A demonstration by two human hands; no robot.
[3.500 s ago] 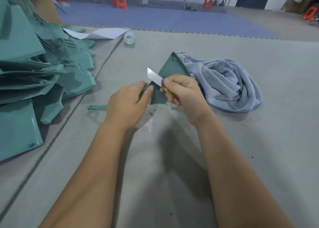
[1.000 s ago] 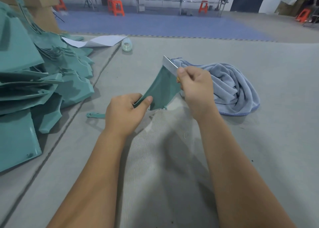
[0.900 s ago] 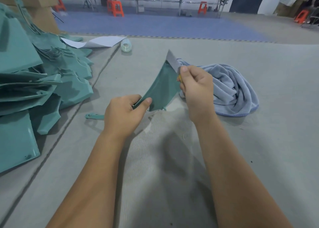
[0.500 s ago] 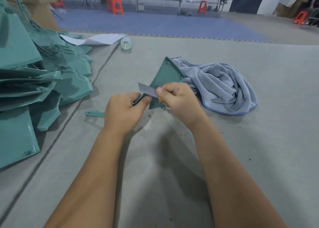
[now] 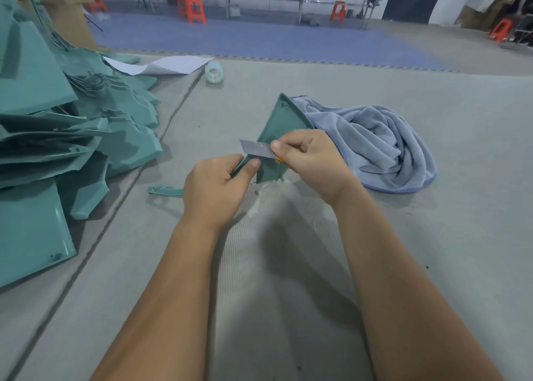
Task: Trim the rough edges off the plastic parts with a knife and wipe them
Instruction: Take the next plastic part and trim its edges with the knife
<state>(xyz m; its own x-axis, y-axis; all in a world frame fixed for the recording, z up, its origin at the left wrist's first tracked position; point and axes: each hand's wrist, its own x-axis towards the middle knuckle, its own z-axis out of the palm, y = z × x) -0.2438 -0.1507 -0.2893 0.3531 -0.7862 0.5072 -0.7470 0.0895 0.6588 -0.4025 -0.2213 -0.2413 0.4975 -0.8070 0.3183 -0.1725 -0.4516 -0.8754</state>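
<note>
The fingers (image 5: 291,147) of the right hand (image 5: 310,161) are curled and pinch a knife (image 5: 256,149), thumb pressed on the flat of its grey blade; a bit of yellow handle shows under the thumb. The blade points to the left and lies across the lower edge of a teal plastic part (image 5: 281,129). The left hand (image 5: 215,189) grips the near corner of that part, thumb on top and the other fingers curled beneath it. The part is triangular, held tilted above the table (image 5: 288,308), its far tip raised toward a crumpled pale blue cloth (image 5: 372,147) that lies on the table just beyond the right hand.

A small teal strip (image 5: 163,191) lies on the table just left of the left hand. Farther left is a big heap of teal plastic parts (image 5: 72,138). Behind the heap lie a white sheet of paper (image 5: 170,65) and a clear roll of tape (image 5: 214,73). Orange stools (image 5: 191,7) stand on the blue floor in the background.
</note>
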